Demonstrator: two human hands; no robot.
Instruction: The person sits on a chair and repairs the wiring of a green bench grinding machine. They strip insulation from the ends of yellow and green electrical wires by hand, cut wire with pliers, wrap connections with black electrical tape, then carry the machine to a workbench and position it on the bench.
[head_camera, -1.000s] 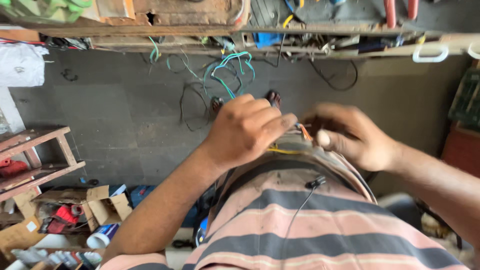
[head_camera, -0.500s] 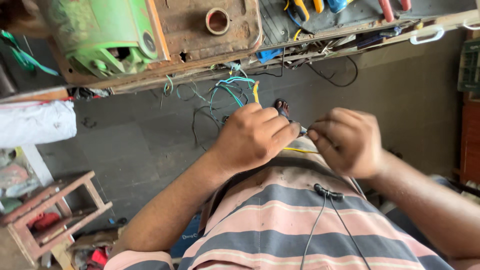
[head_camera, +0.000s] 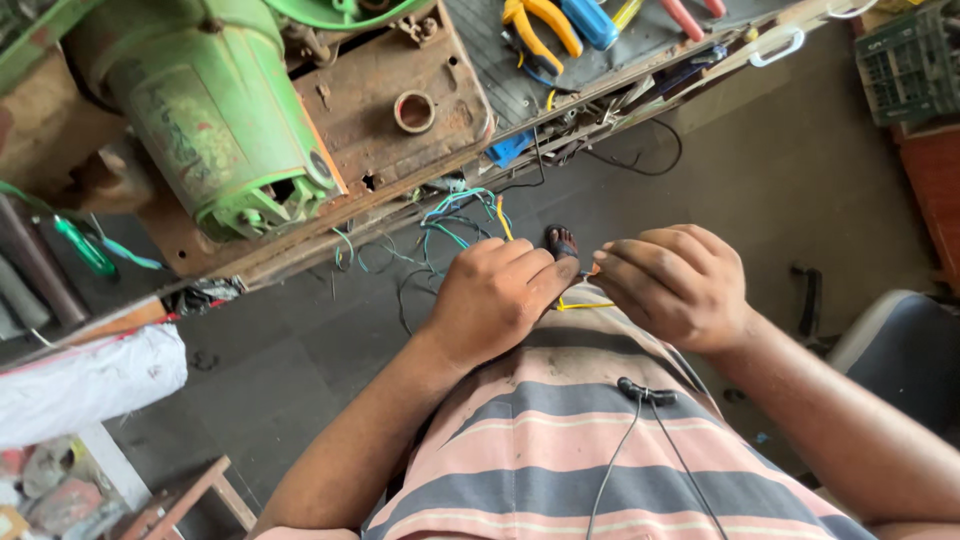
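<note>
Pinching a thin yellow wire (head_camera: 585, 303) just below the green motor (head_camera: 205, 110), left hand (head_camera: 495, 300) and right hand (head_camera: 675, 285) both closed on it; light, limp, likely best gripped near its end.

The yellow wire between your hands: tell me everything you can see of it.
The yellow wire is thin and looks plastic-insulated. A short stretch shows, running roughly level just above the striped shirt. The left hand and right hand pinch it where their fingertips meet, hiding its end. Whether it joins the yellow strand among the hanging wires cannot be told.
</note>
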